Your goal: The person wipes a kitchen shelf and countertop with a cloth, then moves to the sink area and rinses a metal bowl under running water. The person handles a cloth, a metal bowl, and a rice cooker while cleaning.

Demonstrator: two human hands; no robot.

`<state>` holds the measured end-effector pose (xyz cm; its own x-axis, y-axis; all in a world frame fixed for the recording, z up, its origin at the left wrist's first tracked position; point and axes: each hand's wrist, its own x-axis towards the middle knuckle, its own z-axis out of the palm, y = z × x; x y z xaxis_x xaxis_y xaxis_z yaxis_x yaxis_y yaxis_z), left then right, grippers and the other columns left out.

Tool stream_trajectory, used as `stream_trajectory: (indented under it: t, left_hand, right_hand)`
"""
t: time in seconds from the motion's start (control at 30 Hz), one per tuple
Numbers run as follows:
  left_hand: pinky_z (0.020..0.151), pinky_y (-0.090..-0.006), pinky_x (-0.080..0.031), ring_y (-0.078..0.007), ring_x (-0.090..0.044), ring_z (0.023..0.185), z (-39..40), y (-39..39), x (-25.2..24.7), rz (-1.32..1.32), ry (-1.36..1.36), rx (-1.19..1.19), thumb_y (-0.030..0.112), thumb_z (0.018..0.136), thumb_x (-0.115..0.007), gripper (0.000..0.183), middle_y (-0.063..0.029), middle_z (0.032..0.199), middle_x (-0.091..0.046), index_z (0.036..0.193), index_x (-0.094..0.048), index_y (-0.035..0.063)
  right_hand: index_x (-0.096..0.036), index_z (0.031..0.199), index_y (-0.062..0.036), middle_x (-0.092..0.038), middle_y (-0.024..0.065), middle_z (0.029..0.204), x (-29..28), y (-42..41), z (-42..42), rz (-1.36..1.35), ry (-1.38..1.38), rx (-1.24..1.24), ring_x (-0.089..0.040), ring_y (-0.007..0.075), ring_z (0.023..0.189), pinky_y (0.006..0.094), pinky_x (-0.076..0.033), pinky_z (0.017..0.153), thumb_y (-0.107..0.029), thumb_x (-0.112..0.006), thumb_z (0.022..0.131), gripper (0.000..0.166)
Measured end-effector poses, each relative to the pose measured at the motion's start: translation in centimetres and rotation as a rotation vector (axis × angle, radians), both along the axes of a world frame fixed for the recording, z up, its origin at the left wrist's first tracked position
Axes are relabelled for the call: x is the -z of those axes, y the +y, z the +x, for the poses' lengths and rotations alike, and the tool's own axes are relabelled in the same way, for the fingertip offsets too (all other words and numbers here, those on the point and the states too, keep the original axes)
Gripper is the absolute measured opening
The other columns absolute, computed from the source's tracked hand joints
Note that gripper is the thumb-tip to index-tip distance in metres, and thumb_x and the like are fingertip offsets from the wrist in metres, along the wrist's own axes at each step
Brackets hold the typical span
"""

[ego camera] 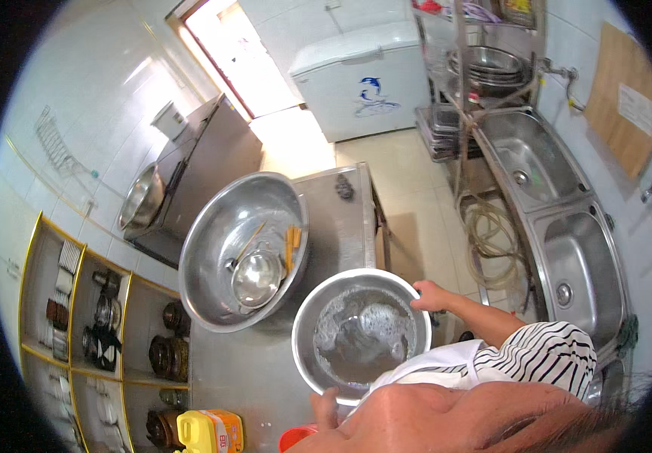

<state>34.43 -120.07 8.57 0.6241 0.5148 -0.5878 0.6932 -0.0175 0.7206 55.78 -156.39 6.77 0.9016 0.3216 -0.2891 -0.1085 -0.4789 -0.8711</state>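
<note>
A round metal basin (361,334) holds greyish, foamy water in front of me. My right hand (431,296) grips its rim on the right side. At the near left rim is my left hand (326,405), its fingers on the edge and partly hidden behind my face. Beyond, to the left, a larger stainless steel basin (207,226) sits tilted on the steel table (326,226). Inside it lie a metal bowl (257,278), a thin-handled utensil (249,240) and a yellow-brown item I cannot identify. A scouring pad (344,187) rests near the table's far edge.
A yellow jug (207,429) and a red container (296,436) stand at the near left. Shelves of dishes (71,362) line the left. On the right are steel sinks (575,272), a coiled hose (491,243) and a rack. A white chest freezer (365,85) stands at the back.
</note>
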Motion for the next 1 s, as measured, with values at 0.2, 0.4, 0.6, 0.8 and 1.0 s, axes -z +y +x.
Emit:
stream_trajectory:
  t: [0.2,0.4,0.6,0.8,1.0]
  left_hand:
    - [0.040,-0.0294,-0.034,-0.0115,-0.046,0.049,8.6,-7.0,-7.6,0.226,-0.071,0.283,0.009,0.068,-0.066,0.024,-0.0030,0.068,-0.055,0.088,-0.059,-0.0002]
    - [0.047,-0.0273,-0.039,-0.0127,-0.051,0.057,15.5,-12.4,-7.1,-0.157,-0.354,0.494,0.005,0.069,-0.061,0.027,-0.0070,0.080,-0.060,0.094,-0.058,-0.0045]
    - [0.072,-0.0321,-0.048,-0.0192,-0.058,0.080,26.9,-20.3,-7.3,-0.118,-0.299,0.909,0.003,0.069,-0.061,0.033,-0.0097,0.092,-0.060,0.099,-0.052,-0.0047]
    - [0.064,-0.0286,-0.046,-0.0148,-0.056,0.070,29.8,-28.5,-12.8,-0.104,-0.311,0.901,0.004,0.070,-0.062,0.020,-0.0057,0.082,-0.060,0.089,-0.055,-0.0009]
    - [0.058,-0.0277,-0.043,-0.0148,-0.055,0.062,31.3,-38.3,-16.4,-0.081,-0.257,1.277,0.003,0.071,-0.059,0.015,-0.0059,0.076,-0.059,0.084,-0.060,-0.0042]
  right_hand:
    - [-0.066,0.097,-0.0002,-0.068,0.0178,0.087,0.5,-8.4,-1.4,0.013,-0.187,0.225,-0.066,0.0261,0.080,0.0374,-0.051,0.076,-0.022,-0.066,0.069,0.035]
    - [-0.063,0.092,0.0015,-0.066,0.0187,0.082,-3.2,-16.7,-3.5,-0.036,-0.405,0.456,-0.065,0.0306,0.074,0.0400,-0.050,0.068,-0.022,-0.066,0.066,0.035]
    - [-0.063,0.091,0.0033,-0.065,0.0205,0.080,-6.1,-25.3,-12.0,0.147,-0.122,0.897,-0.064,0.0305,0.076,0.0422,-0.050,0.068,-0.022,-0.067,0.065,0.036]
    - [-0.065,0.094,0.0005,-0.066,0.0179,0.084,-7.5,-28.1,-15.2,0.262,-0.149,1.097,-0.064,0.0274,0.078,0.0409,-0.049,0.072,-0.019,-0.067,0.068,0.033]
    - [-0.065,0.099,0.0022,-0.067,0.0191,0.088,-8.4,-31.4,-19.2,0.259,-0.174,1.261,-0.064,0.0255,0.081,0.0368,-0.049,0.075,-0.020,-0.066,0.070,0.037]
